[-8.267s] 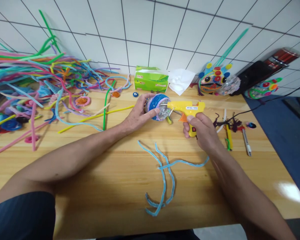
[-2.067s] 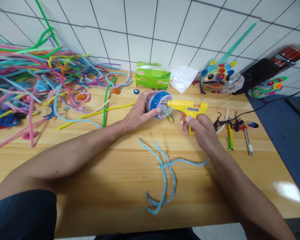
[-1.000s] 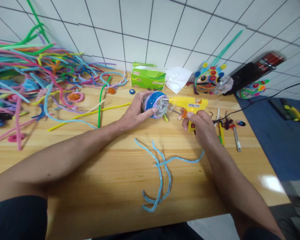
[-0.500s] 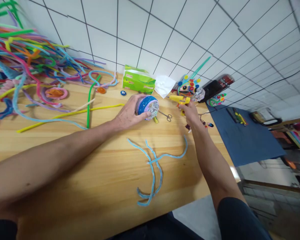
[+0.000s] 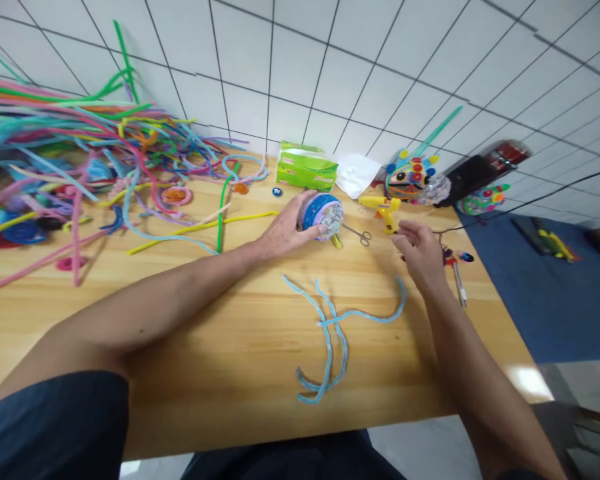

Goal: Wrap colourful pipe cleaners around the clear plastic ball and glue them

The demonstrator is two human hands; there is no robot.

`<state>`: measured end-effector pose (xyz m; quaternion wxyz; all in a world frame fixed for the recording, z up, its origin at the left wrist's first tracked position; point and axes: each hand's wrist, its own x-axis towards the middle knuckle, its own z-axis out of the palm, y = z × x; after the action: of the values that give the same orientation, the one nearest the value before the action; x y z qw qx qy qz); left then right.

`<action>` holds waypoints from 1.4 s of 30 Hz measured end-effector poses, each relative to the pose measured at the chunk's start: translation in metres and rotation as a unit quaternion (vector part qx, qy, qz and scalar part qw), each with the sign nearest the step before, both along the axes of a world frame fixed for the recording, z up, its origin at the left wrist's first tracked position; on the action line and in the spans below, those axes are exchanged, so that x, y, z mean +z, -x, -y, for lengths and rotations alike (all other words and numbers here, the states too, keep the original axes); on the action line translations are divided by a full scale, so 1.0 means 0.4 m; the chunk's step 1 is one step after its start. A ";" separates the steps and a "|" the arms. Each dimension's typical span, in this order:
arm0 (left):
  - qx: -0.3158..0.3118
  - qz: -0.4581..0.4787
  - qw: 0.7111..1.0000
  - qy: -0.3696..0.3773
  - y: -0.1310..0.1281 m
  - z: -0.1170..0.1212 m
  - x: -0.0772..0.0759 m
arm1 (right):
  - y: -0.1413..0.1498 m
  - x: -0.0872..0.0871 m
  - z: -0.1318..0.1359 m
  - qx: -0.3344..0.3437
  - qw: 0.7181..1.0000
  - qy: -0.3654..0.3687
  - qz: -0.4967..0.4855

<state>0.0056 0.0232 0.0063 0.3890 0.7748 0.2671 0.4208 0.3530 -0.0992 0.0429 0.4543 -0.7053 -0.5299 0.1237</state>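
Observation:
My left hand (image 5: 290, 233) is wrapped round a clear, crinkled plastic bottle piece (image 5: 332, 217) banded with blue and purple pipe cleaners, lying on its side. A yellow glue gun (image 5: 383, 208) rests on the table with its nozzle to the left. Just to the right of its handle is my right hand (image 5: 422, 257), fingers loosely apart and holding nothing. Small scissors (image 5: 363, 236) lie between the bottle piece and the glue gun. In front of both hands, several light blue pipe cleaners (image 5: 344, 347) cross each other on the wood.
Colourful pipe cleaners (image 5: 95, 153) are heaped at the left. Along the tiled wall stand a green tissue pack (image 5: 307, 168), a white tissue (image 5: 357, 175), a decorated bottle face (image 5: 411, 177) and a dark flask (image 5: 475, 173). A cutter knife (image 5: 460, 285) lies near the right edge.
My right hand has taken the glue gun away from the bottle piece, set it down to the right and let it go. My left hand keeps its grip. The view has swung about.

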 end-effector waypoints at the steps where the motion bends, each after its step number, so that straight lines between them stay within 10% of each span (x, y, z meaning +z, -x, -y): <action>1: 0.000 0.000 1.000 0.002 0.001 0.000 -0.001 | 0.011 0.004 0.039 0.025 1.000 0.019 -0.001; 11: 0.071 0.031 0.996 -0.039 0.026 -0.013 -0.007 | 0.135 0.066 0.212 0.290 0.950 0.110 0.040; 22: 0.088 -0.061 0.980 -0.166 0.127 0.223 0.233 | 0.198 -0.002 0.225 0.404 0.894 0.093 0.172; 31: -0.068 -0.184 0.976 -0.096 0.135 0.399 0.137 | 0.196 0.006 0.210 0.390 0.900 0.113 0.159; 42: -0.041 -0.201 0.962 -0.181 0.069 0.373 0.133 | 0.208 0.155 0.237 0.319 0.931 0.121 0.127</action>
<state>-0.0219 -0.1258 0.0596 0.1975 0.9113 0.2266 0.2815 0.2699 -0.1940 0.1051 0.2313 -0.5582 -0.7615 0.2346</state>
